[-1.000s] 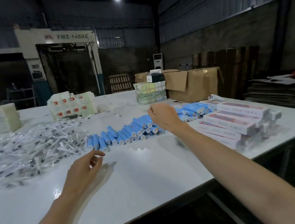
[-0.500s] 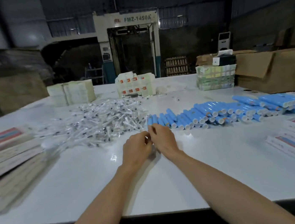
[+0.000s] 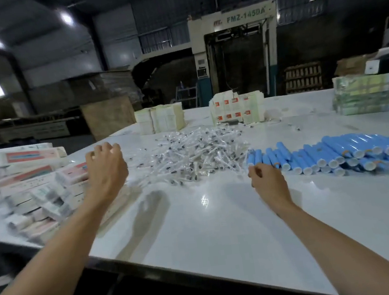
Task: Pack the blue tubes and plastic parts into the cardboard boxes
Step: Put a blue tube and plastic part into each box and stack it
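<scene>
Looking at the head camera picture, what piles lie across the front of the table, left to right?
Stacked flat boxes → heap of clear plastic parts → rows of blue tubes.

The machine point(image 3: 235, 51) carries "FMZ-1450A" on its header, last characters smeared; the red logo point(image 3: 216, 22) just left of that is illegible.

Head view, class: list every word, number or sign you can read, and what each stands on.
"FMZ-1450A": header of the pale machine at the back, slightly blurred.
The red logo beside it: unreadable.
Print on the long boxes at left: blurred.
Print on the white packs with red squares: too small.
</scene>
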